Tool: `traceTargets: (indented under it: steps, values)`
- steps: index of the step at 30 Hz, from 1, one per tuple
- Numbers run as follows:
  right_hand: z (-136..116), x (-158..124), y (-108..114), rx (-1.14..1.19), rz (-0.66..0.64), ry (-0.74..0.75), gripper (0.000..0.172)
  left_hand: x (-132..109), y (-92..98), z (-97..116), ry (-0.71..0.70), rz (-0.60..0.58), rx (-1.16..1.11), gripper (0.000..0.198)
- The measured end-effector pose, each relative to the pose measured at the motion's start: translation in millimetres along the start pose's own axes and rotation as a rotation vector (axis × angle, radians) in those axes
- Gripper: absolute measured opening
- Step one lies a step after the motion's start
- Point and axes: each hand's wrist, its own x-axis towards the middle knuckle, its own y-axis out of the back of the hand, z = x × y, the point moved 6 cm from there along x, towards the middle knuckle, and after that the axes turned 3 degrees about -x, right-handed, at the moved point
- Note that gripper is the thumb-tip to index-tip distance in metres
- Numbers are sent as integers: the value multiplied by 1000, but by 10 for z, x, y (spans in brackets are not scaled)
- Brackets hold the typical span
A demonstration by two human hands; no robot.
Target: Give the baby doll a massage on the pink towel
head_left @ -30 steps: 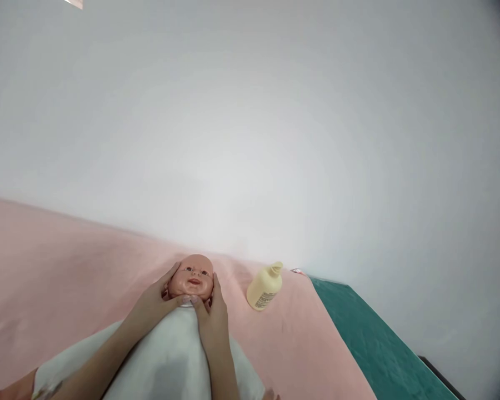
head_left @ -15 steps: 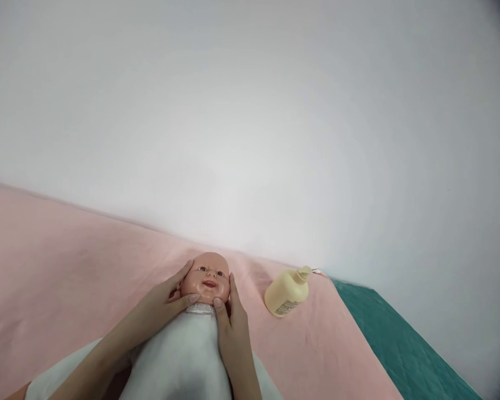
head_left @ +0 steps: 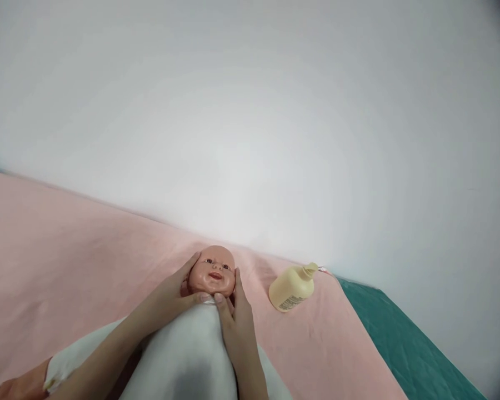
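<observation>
- A baby doll (head_left: 200, 333) lies on its back on a pink sheet (head_left: 66, 266), its head at the far end near the white wall (head_left: 250, 111) and its white-clad body running toward the camera.
- The doll's head (head_left: 213, 269) sits between the two hands, face up and turned toward the viewer.
- The left hand (head_left: 173, 294) cups the left side of the head: its fingers reach up along the cheek and temple, and its thumb lies across under the chin.
- The right hand (head_left: 237, 319) rests against the other side, fingers lying loosely together and extended along the cheek, thumb tip under the chin close to the left thumb.
- Both hands are open and laid flat against the head, neither clenched nor pinching; the palms stay on the doll's upper chest and neck.
- Both forearms run along the doll's white garment toward the lower edge of the view.
- A cream-coloured bottle (head_left: 292, 288) with a pump top lies tilted on the pink sheet to the right of the head, apart from the right hand.
- Beyond the sheet's right edge a teal surface (head_left: 404, 355) shows, running along the wall.
</observation>
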Motion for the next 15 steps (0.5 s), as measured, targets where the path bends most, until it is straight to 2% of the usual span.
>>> traceTargets:
  steps: [4,9,15]
  values:
    - [-5,2,-33,34,4,-18,91,-27,-113,57,-3,0,-157,107]
    - [-50,-20,-13,8,25,-18,83,14,-56,54,42,-43,7,112]
    - [-72,-23,16,-84,-8,4,75,74,15,-79,55,-37,-9,108]
